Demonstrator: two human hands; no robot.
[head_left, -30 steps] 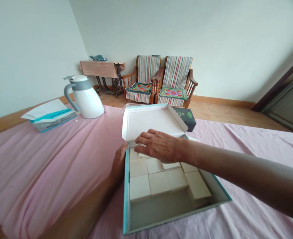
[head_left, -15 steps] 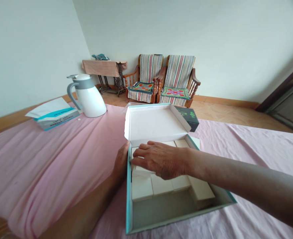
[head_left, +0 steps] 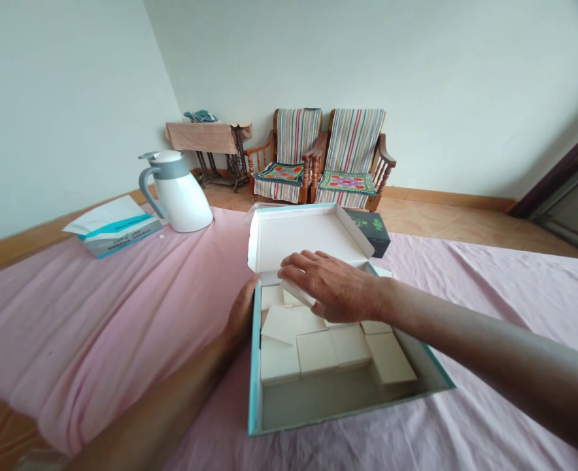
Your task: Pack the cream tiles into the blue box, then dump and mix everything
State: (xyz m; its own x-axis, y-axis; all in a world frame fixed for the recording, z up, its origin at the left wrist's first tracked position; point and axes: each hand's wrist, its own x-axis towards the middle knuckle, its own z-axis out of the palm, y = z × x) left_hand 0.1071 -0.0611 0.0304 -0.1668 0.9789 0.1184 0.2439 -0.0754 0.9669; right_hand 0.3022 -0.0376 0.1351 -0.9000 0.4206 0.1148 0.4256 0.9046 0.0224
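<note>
A shallow cardboard box [head_left: 352, 412] with teal edges stands in front of me, its white lid [head_left: 308, 235] raised at the back. Several small white boxes [head_left: 317, 352] fill most of it, leaving a strip of bare bottom along the near side. One white piece [head_left: 282, 325] lies askew on top of the others at the left. My left hand [head_left: 242, 311] grips the left wall near the lid's hinge, its fingers partly hidden. Over the back of the box, my right hand [head_left: 335, 284] holds a small white box [head_left: 296, 293], tilted, between thumb and fingers.
A pink cloth [head_left: 181, 281] covers the surface. At the left are a tissue pack [head_left: 122, 232] and a white and grey jug [head_left: 184, 199]. A black box [head_left: 377, 234] stands behind the lid. Two wooden chairs [head_left: 355, 157] and a cloth-covered sewing table [head_left: 203, 137] are farther back.
My right hand has moved up and right from the left wall, now with a small white box in it. The askew white piece has come into full view. My left hand stays at the wall.
</note>
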